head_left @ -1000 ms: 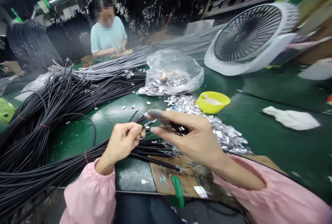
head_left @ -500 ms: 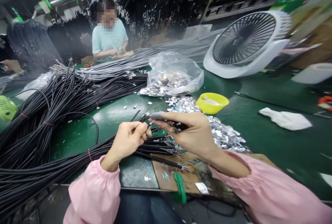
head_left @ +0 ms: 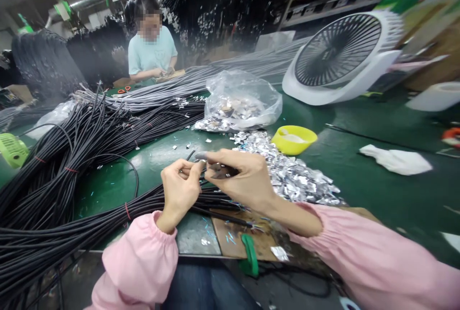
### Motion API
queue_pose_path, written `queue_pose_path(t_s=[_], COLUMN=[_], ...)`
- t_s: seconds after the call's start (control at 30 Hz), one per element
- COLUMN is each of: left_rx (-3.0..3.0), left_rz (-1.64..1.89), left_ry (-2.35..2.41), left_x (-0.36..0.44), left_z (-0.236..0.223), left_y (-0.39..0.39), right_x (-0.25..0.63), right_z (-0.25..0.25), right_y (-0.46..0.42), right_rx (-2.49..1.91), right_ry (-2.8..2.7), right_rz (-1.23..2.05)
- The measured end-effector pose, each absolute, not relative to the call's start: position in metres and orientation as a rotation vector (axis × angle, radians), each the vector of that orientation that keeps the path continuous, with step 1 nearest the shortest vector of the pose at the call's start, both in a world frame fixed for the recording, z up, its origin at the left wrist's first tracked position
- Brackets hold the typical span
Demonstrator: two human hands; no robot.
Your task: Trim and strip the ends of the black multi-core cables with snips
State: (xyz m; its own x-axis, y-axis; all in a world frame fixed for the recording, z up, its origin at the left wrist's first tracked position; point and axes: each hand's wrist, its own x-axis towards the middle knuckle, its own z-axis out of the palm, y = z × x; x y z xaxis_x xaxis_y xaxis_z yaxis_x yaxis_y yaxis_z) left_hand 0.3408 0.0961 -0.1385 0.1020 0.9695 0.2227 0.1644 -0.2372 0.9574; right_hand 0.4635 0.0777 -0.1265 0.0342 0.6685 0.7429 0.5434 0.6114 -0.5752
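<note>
My left hand (head_left: 182, 183) is closed in a pinch, with a thin black cable (head_left: 190, 155) end sticking up by its fingers. My right hand (head_left: 244, 176) meets it fingertip to fingertip, a grey cover on one finger. Curled in the right palm is a small dark tool (head_left: 226, 171) whose kind is hidden. Right at the fingertips the work is too small to make out. Below both hands lies a bundle of black cables (head_left: 151, 207) with stripped, coloured wire ends, tied with a red band.
Foil scraps (head_left: 302, 176) are heaped right of my hands, beside a yellow tape ring (head_left: 293, 140). Behind stand a clear bag (head_left: 244, 101) of scraps and a white fan (head_left: 338, 56). More black cables (head_left: 68, 132) fill the left. A person (head_left: 153, 46) sits across the table.
My right hand has shifted left and slightly up. My left hand has turned and risen a little, its fingers now closer to the right ones. The person across looks unchanged.
</note>
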Motion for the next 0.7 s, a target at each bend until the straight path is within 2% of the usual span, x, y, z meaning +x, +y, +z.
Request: queue_pose_path(t_s=[0.17, 0.27, 0.43, 0.7], left_rx=[2.373, 2.576, 2.293, 2.029], left_rz=[1.281, 1.198, 1.276, 1.289], left_ry=[1.302, 1.268, 1.121, 1.139], left_x=[0.34, 0.339, 0.334, 0.327], left_z=[-0.145, -0.149, -0.144, -0.133], left_y=[0.096, 0.096, 0.1, 0.1], right_x=[0.469, 0.474, 0.485, 0.485], right_z=[-0.126, -0.122, -0.117, -0.118], right_y=[0.08, 0.084, 0.09, 0.082], right_rx=[-1.149, -1.218, -1.228, -1.229], right_ry=[-1.554, -1.374, -1.097, -1.563], right_rz=[0.384, 0.602, 0.57, 0.385])
